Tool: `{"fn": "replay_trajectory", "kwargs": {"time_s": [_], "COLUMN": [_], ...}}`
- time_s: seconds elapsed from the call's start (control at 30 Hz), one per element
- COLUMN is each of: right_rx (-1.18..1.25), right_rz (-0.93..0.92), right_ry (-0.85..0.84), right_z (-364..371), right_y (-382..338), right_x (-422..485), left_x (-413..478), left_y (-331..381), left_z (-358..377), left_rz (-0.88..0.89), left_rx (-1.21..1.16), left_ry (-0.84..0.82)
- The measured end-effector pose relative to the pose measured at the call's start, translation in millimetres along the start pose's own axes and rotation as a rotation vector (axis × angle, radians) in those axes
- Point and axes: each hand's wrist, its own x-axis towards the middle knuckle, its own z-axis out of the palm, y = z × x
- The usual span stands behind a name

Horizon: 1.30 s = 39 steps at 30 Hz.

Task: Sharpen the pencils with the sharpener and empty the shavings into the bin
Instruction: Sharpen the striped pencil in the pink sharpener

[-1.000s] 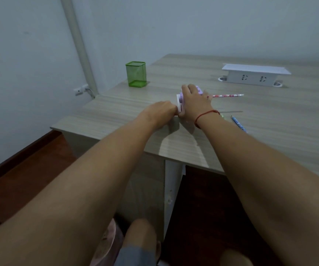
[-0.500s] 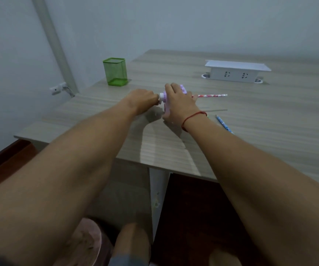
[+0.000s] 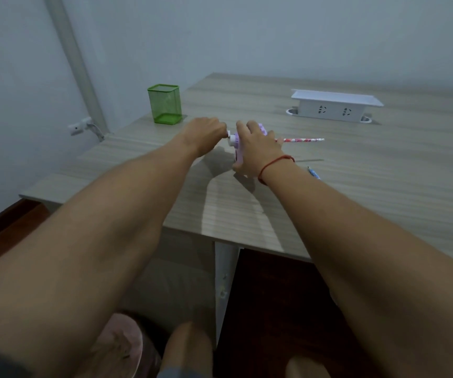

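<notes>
Sharpener (image 3: 237, 148) under right hand (image 3: 259, 152) fingers (image 3: 243, 130), crank (image 3: 230, 137) in left hand (image 3: 206, 132) fingers

We seem to be in a plain office or study: a desk (image 3: 356, 203) with a socket box (image 3: 334, 109), a pen holder (image 3: 164, 106) and bare walls (image 3: 247, 34).

Wooden desk (image 3: 383, 186), pale walls (image 3: 247, 36), reddish-brown floor (image 3: 274, 296).

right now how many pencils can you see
3: the red patterned pencil in the sharpener, a faint pale pencil nearer me, and a blue pencil partly behind the right forearm. Others may be hidden.
</notes>
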Motion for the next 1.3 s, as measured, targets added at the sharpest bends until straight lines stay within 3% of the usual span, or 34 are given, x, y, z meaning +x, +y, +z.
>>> {"fn": "replay_trajectory", "kwargs": {"time_s": [0.33, 0.7, 1.07, 1.3], "right_rx": [0.0, 0.025, 0.007, -0.012], "right_rz": [0.076, 0.096, 0.021, 0.063], "right_ry": [-0.045, -0.057, 0.025, -0.032], "right_z": [-11.9, -10.7, -3.9, -6.0], "right_y": [-7.3, -11.7, -4.1, -6.8], "right_x": [-1.9, 0.4, 4.3, 5.0], "left_x": [3.6, -55.8, -35.9, -14.6], "left_y": [-7.7, 24.4, 40.3, 29.1], "left_z": [-24.4, -34.6, 1.2, 19.4], "left_rz": [0.003, 0.01, -0.115, -0.149], "left_rx": [-0.02, -0.249, -0.261, -0.245], "left_ry": [0.102, 0.175, -0.146, -0.129]}}
